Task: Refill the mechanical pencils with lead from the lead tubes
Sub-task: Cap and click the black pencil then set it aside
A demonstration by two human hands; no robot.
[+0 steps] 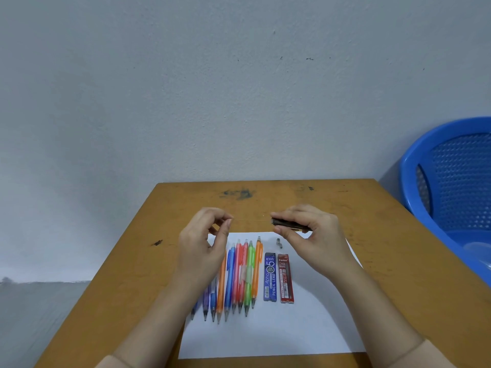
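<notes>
Dark lead tube (pixel 288 226) is gripped in the right hand (pixel 313 235), mouth facing 9 o'clock; one thin lead (pixel 252 220) is pinched by the left hand (pixel 202 243), its axis run 9-to-3 between the hands. Pencils (pixel 236 277) are laid on the paper (pixel 305 328) at 6 o'clock, long axes 12-to-6, tips nearest the person, closer to the left hand; none is held.

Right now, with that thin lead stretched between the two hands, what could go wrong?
The thin grey lead, pinched by the left hand, spans open air to the dark cylindrical barrel in the right hand; a small sideways twitch could snap it. The small grey cap lies loose on the white paper sheet near the right hand and might get knocked away.
</notes>
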